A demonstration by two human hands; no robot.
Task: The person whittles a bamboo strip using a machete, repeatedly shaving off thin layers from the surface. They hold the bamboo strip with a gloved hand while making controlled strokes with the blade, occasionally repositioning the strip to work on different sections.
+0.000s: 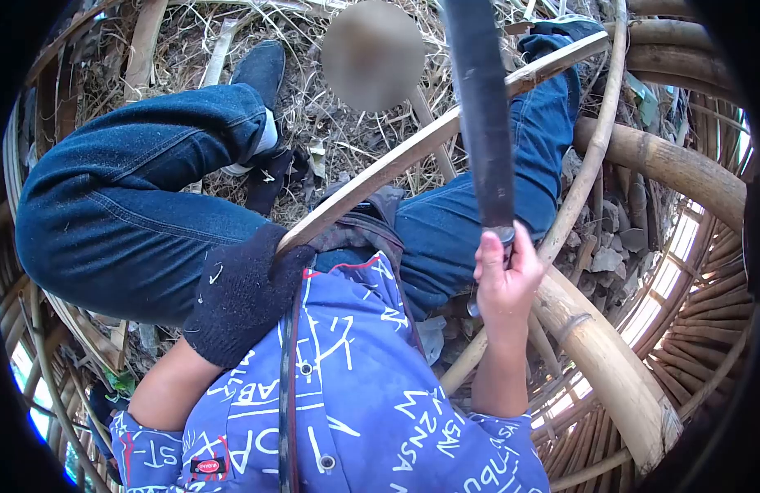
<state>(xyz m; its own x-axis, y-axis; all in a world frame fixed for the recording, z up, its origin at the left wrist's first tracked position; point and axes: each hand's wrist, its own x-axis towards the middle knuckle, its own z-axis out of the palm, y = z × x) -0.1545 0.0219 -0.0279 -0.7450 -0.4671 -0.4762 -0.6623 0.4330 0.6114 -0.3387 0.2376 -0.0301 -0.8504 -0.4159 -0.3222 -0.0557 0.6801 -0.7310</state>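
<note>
My left hand [250, 297], in a black knitted glove, is closed around the lower end of a split bamboo strip [378, 177]. The strip slants up and right across my lap toward the foot at the upper right. My bare right hand [508, 267] grips the handle of a machete [488, 156], thumb along the near side. Its long dark blade points away from me and crosses over the strip in this view. Most of the handle is hidden by my fingers.
My jeans-clad legs [141, 222] are bent on either side of straw-littered ground [355, 135]. Thick bamboo poles [602, 353] stand close on the right, with a thin curved pole [600, 140] beside my right leg. Broken stones [607, 255] lie behind it.
</note>
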